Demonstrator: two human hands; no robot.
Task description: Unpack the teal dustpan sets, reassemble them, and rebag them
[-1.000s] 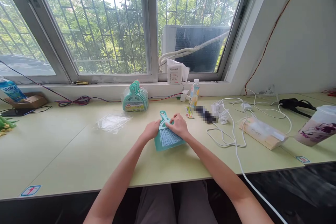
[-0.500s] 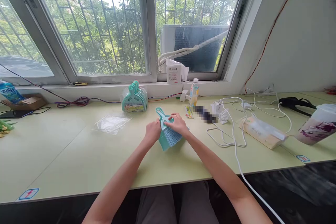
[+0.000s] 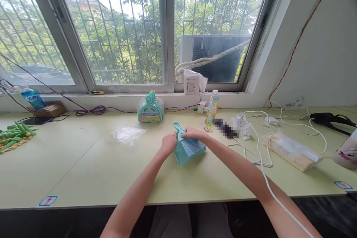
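Daylight enters grey-framed windows (image 3: pixel 166 29) over a pale-green table (image 3: pixel 83 178), a whitish wall (image 3: pixel 326 52) at right, apparently dark floor (image 3: pixel 69 225) below.

The blue-bristled brush (image 3: pixel 192 147) slants across the teal dustpan (image 3: pixel 181 156).

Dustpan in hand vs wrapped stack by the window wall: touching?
Apart. The head view shows a strip of tabletop between the dustpan and the wrapped stack.

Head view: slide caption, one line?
Left hand holds a teal dustpan, right hand holds a blue-bristled brush over it, at a pale table; bagged dustpan sets stand beyond.
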